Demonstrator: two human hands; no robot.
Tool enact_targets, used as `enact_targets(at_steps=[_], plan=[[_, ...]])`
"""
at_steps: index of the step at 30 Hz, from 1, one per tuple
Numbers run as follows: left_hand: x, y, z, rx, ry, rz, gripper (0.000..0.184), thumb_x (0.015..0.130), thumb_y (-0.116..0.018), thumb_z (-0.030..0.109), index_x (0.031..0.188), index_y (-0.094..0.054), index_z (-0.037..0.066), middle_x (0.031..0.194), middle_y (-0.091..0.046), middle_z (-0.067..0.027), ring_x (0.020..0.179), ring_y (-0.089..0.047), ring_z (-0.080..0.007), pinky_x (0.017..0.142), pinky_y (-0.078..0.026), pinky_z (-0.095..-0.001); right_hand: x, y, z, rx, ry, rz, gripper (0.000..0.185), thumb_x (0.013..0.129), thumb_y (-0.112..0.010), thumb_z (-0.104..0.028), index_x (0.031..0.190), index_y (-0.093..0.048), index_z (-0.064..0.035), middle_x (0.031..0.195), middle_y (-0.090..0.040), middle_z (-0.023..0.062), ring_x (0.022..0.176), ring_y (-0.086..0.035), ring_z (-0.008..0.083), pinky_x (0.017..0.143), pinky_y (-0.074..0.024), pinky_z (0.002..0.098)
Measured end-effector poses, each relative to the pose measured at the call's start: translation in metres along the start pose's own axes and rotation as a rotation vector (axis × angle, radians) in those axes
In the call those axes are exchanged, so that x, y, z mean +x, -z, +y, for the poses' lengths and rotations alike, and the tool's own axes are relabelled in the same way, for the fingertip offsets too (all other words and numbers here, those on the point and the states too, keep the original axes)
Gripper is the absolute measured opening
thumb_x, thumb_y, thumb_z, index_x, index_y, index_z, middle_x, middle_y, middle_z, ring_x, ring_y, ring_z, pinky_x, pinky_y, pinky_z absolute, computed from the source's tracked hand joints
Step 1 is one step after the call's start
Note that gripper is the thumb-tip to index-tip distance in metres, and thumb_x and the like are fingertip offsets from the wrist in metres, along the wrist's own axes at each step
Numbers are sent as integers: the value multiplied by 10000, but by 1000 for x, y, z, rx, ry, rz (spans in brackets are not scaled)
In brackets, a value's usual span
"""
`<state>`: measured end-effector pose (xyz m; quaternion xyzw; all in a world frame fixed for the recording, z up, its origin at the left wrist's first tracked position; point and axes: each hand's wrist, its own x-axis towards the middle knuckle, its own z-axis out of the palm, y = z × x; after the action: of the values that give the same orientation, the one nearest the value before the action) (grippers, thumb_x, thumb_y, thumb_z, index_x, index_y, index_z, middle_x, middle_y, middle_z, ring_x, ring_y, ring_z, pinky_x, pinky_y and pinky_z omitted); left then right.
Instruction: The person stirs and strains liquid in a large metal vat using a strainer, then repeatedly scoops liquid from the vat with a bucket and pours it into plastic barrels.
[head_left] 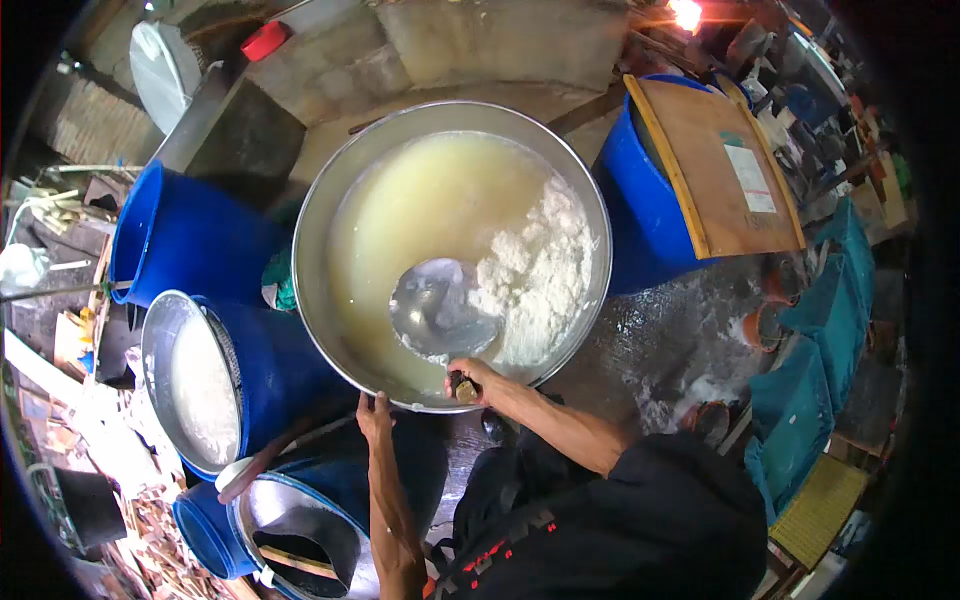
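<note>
A wide metal vat (pixel 303 235) stands in front of me, full of cloudy yellowish liquid (pixel 430 190). White curds (pixel 545 275) are heaped along its right side. My right hand (pixel 475 380) is closed round the short dark handle of a large round metal ladle (pixel 435 310), just above the vat's near edge. The ladle's shallow bowl sits in the liquid, its right side against the curds. With its fingers hooked at the near rim, my left hand (pixel 375 412) grips the vat to the left of the ladle.
Blue barrels (pixel 200 240) stand at the left, one topped by a round sieve (pixel 205 390) with white material. An open drum (pixel 300 520) is at lower left. A wooden board (pixel 715 165) covers the right barrel. Wet floor (pixel 670 340) and teal crates (pixel 800 410) lie right.
</note>
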<state>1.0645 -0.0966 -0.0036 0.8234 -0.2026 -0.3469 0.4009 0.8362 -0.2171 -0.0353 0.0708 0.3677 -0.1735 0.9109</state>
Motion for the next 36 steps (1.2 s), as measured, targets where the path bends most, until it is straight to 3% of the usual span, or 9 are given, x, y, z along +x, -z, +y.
enact_targets(at_steps=[9, 13, 16, 22, 24, 27, 31, 36], plan=[[1, -2, -1, -7, 42, 11, 501, 933, -677, 268, 1369, -555, 54, 807, -642, -32, 668, -609, -123, 467, -479, -273, 30, 0, -112, 186, 137, 44, 136, 871, -573, -76, 873, -470, 13, 733, -557, 166, 623, -615, 307, 573, -551, 441], [-1, -1, 5, -20, 30, 1, 474, 939, -666, 258, 1355, -567, 54, 835, -652, -36, 677, -611, -117, 468, -479, -268, 57, -4, -162, 200, 241, 21, 128, 862, -568, -64, 865, -454, -5, 734, -536, 145, 610, -596, 286, 552, -547, 425], [-4, 1, 12, -28, 52, -55, 475, 939, -668, 262, 1357, -567, 62, 865, -658, -30, 695, -609, -109, 481, -467, -249, 71, -13, -199, 378, 279, 14, 178, 845, -571, -49, 896, -401, -53, 714, -485, 96, 591, -571, 245, 517, -532, 399], [1, 2, 3, -9, 64, -34, 484, 943, -689, 276, 1352, -564, 50, 885, -664, -33, 676, -620, -117, 451, -479, -240, 93, -36, -264, 436, 387, 38, 127, 825, -503, 1, 882, -401, -48, 714, -459, 100, 573, -545, 238, 493, -518, 399], [2, 4, 7, 19, 64, -61, 488, 945, -687, 276, 1358, -562, 48, 902, -668, -39, 686, -626, -118, 454, -482, -240, 103, -45, -274, 398, 553, 50, 81, 866, -460, 3, 863, -407, -58, 716, -445, 95, 575, -520, 227, 493, -505, 382], [1, 4, 9, 65, 82, -71, 503, 942, -693, 293, 1361, -564, 47, 949, -680, -51, 706, -639, -123, 465, -494, -245, 110, -51, -287, 538, 588, 0, 189, 807, -497, 34, 935, -387, -52, 796, -446, 105, 614, -527, 231, 519, -525, 374], [-5, 5, 10, 37, 52, -53, 480, 939, -691, 323, 1317, -585, 46, 912, -670, -40, 711, -636, -124, 475, -489, -241, 117, -61, -296, 719, 595, 26, 136, 866, -465, 15, 943, -389, -67, 822, -444, 100, 638, -522, 232, 524, -521, 404], [-2, 5, 14, 52, 78, -91, 534, 936, -687, 355, 1358, -566, 51, 929, -679, -47, 718, -638, -128, 483, -480, -231, 111, -62, -282, 717, 644, 31, 35, 925, -440, -20, 915, -438, -53, 814, -451, 86, 619, -503, 220, 531, -524, 374]])
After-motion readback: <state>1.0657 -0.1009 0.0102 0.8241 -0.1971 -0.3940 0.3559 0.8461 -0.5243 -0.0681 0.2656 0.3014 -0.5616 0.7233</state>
